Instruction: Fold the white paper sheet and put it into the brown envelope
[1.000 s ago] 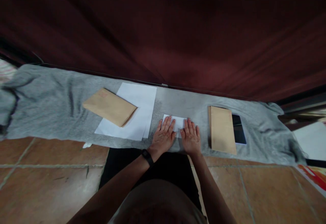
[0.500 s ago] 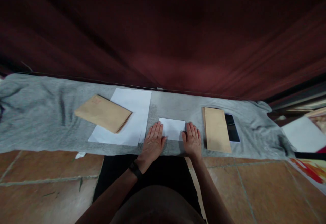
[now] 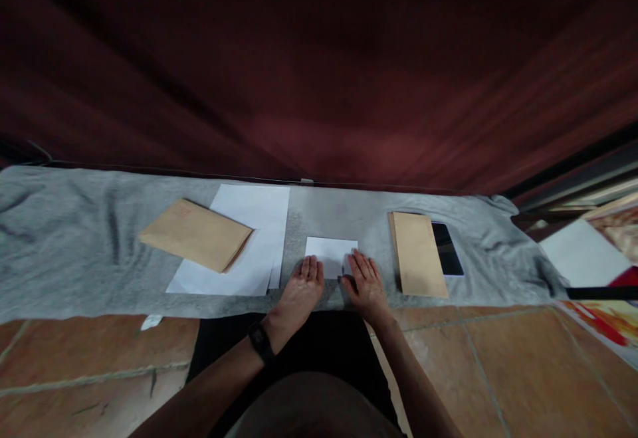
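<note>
A small white sheet of paper (image 3: pixel 331 255), perhaps folded, lies flat on the grey cloth in front of me. My left hand (image 3: pixel 302 289) rests on its lower left corner, palm down, fingers stretched out close together. At the right edge of the paper lies my right hand (image 3: pixel 366 284), fingers out flat and slightly spread, the thumb pointing toward the paper. Neither hand grips anything. Larger white sheets (image 3: pixel 256 207) lie to the left, partly under a stack of brown envelopes (image 3: pixel 197 233). Another stack of brown envelopes (image 3: pixel 417 252) lies right of my right hand.
A dark phone or tablet (image 3: pixel 447 248) sits partly under the right envelopes. The grey cloth (image 3: pixel 74 245) covers a long narrow surface, with a dark red curtain (image 3: pixel 319 92) behind it. Tiled floor (image 3: pixel 503 358) shows in front, with a white scrap (image 3: pixel 151 322) on it.
My left hand has slid down to the paper's lower left corner, its fingers now closer together. My right hand has shifted slightly onto the right edge. The view has tilted a little.
</note>
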`<move>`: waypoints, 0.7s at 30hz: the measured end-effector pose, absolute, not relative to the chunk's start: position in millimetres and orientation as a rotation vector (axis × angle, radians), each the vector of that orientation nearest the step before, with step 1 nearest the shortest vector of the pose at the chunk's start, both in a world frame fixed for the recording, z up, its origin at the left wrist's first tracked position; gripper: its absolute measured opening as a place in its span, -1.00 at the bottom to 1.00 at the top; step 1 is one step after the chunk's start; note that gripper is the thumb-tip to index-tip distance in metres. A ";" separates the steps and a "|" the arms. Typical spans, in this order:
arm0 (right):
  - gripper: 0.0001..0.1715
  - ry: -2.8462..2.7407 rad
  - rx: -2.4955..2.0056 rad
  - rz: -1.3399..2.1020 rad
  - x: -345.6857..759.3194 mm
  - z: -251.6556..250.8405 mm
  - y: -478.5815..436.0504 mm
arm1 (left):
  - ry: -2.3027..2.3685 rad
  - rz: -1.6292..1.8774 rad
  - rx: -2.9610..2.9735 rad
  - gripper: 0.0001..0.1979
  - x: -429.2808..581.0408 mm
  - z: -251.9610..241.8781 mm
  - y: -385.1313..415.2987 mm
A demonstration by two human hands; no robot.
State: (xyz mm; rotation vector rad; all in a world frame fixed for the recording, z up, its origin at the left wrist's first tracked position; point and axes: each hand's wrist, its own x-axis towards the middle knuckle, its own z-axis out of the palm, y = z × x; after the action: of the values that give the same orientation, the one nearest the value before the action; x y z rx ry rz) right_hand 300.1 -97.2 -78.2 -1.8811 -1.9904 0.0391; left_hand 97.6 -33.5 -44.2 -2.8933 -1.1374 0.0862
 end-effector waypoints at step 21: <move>-0.23 -0.677 -1.427 1.128 269.8 -63.7 -77.1 | -3.134 -2.894 -1.948 -0.60 132.6 -19.5 -53.4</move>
State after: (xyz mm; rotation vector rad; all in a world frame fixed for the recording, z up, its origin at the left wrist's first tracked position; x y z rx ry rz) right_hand 269.8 -77.1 -63.7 -1.4275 -0.6767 1.1277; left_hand 132.6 -53.4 -19.5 -1.9481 -3.1345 -2.8945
